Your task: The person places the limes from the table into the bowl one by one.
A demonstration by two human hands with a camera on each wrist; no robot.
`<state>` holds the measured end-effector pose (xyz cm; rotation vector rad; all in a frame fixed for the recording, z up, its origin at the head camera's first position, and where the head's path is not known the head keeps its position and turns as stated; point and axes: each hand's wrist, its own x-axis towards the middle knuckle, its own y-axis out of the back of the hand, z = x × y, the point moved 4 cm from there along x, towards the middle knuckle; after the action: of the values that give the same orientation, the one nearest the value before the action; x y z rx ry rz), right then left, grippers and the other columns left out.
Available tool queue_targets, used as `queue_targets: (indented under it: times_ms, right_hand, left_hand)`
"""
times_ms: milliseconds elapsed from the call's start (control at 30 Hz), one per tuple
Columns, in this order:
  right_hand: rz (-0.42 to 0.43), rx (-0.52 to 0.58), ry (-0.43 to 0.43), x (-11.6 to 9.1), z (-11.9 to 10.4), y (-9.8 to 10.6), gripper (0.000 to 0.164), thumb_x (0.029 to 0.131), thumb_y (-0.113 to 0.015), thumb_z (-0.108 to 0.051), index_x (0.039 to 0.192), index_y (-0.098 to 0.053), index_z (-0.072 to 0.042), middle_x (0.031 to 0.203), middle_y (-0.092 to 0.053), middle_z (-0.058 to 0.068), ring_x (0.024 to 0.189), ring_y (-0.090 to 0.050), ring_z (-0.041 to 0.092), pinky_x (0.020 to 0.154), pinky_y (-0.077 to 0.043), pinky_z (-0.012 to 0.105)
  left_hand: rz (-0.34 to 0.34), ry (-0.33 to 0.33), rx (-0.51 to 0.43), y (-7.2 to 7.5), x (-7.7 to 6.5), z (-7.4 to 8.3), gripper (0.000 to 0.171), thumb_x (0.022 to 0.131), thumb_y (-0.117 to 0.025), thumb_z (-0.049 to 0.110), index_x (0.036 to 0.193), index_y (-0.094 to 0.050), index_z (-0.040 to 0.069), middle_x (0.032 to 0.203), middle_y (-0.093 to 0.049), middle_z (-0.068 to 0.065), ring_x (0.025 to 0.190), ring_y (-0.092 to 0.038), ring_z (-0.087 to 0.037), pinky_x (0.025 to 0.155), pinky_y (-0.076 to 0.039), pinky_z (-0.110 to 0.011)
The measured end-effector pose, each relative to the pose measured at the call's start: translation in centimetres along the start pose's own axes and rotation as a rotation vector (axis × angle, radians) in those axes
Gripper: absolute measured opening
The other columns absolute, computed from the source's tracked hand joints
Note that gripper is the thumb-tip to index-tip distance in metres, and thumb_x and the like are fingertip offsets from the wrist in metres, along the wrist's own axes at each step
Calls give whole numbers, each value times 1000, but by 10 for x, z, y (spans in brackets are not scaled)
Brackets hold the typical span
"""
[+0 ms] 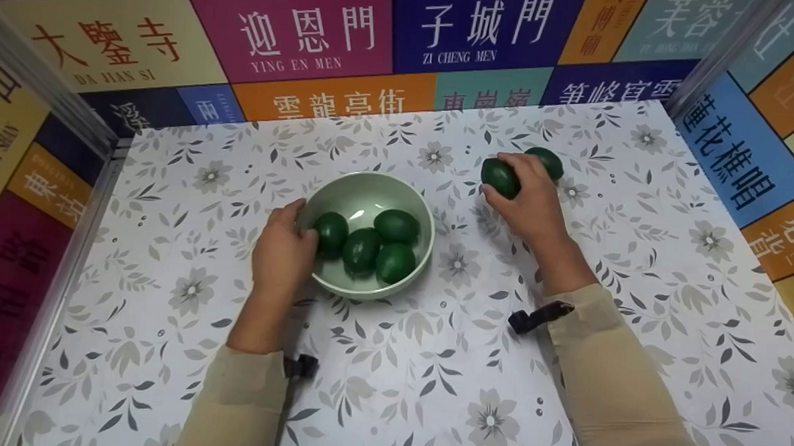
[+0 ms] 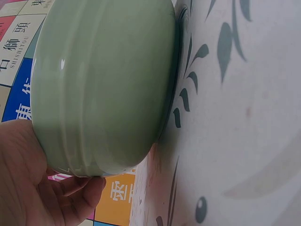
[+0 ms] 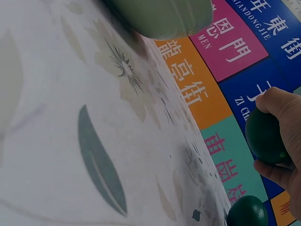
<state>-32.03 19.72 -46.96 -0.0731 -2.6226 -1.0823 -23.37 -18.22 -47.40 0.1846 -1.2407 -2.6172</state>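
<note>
A pale green bowl (image 1: pixel 372 182) stands on the patterned table. My left hand (image 1: pixel 282 251) holds its left side, thumb over the rim; in the left wrist view that hand's fingers (image 2: pixel 87 197) lie against the outer wall. Several dark green, glossy limes lie inside, one lime (image 1: pixel 397 227) near the bowl's right wall. Right of the bowl, my right hand (image 1: pixel 529 198) grips another lime (image 1: pixel 501 178) between thumb and fingers, shown raised in the right wrist view (image 3: pixel 265 136). One more lime (image 1: pixel 546 162) rests on the table just behind that hand, partly covered by it.
A white tabletop (image 1: pixel 390 377) with grey leaves and flowers spreads under everything. Colourful lettered panels (image 1: pixel 291 31) rise behind the table and along both sides. Metal frame posts (image 1: pixel 726 53) stand at the corners. Dark straps (image 1: pixel 540 316) sit on both sleeves.
</note>
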Motion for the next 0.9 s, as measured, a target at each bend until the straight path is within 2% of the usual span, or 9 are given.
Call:
queue_targets:
  times_ms: [500,667,900]
  right_hand:
    - [48,84,191,-8,-39,1,54,89,-81,-22,139,-63,-8,142,-58,14,133,-55,30,112,-44,51]
    - [22,92,235,-11,-52,-7,53,90,-80,-22,138,-64,-7,140,-59,13,132,-56,28,110,-47,47]
    - [-30,99,283,-11,-70,-14,55,91,-80,-23,140,-62,-8,142,-56,15,127,-60,31,104,-53,49]
  left_hand:
    - [-6,-15,-7,0,0,0,56,96,-56,18,152,-52,13,142,-61,-13,132,-60,-34,110,-48,-51]
    - [-6,-10,2,0,-1,0,56,97,-56,18,152,-52,13,141,-61,-13,132,-60,-34,109,-48,-51]
    - [-4,-5,-5,0,0,1,56,95,-56,18,152,-53,15,141,-61,-11,130,-61,-34,107,-48,-51]
